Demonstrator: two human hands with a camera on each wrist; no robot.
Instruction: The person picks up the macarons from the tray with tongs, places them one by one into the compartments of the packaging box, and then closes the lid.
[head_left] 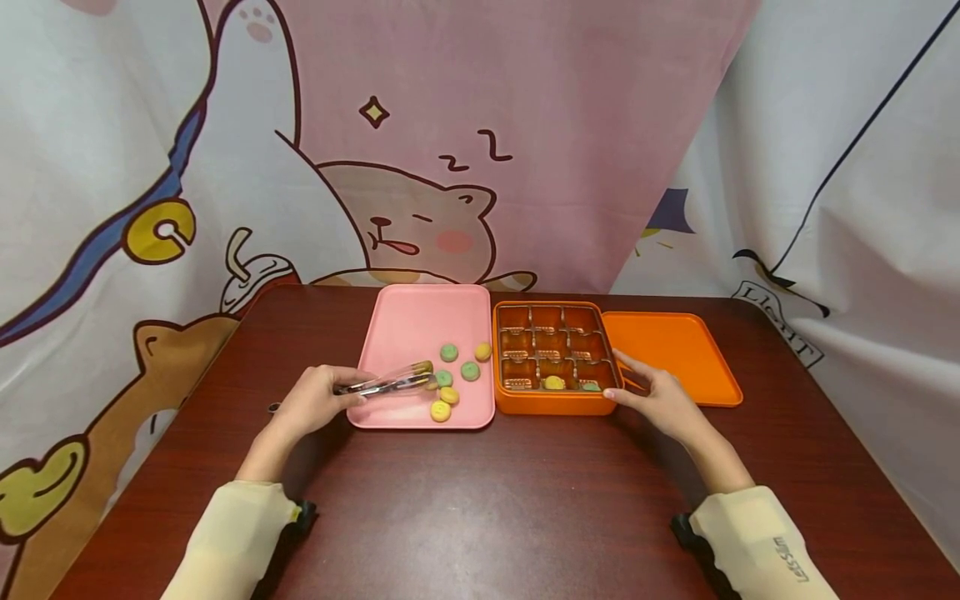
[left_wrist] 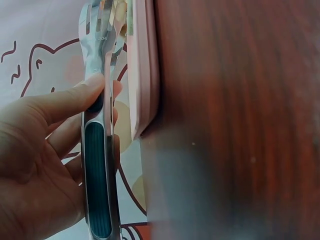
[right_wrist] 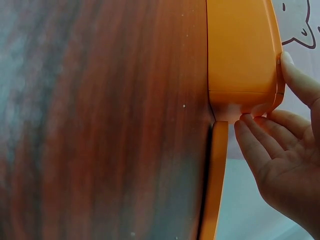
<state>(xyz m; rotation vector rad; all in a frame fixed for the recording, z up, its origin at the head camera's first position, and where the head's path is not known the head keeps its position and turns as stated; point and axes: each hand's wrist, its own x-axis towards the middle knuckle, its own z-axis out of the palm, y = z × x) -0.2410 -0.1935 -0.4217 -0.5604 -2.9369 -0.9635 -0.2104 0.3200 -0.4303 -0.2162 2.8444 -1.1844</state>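
- While dark reddish-brown wood-grain table fills the foreground, the left hand pinches long metal tongs with dark-green grips between thumb and fingers.
- The right hand has its thumb on the rim of a square orange box, near its right corner, and its extended fingertips against the side.
- That box carries a clear plastic nine-compartment insert; its nearest row holds a round yellow piece in the middle and a green piece at right.
- Left of it, a pink rectangular tray bears more small round pieces, green and yellow; the tongs' tips reach among them, their grip unclear.
- Right of the box lies a flat orange panel.
- Behind hangs a cartoon-printed curtain.
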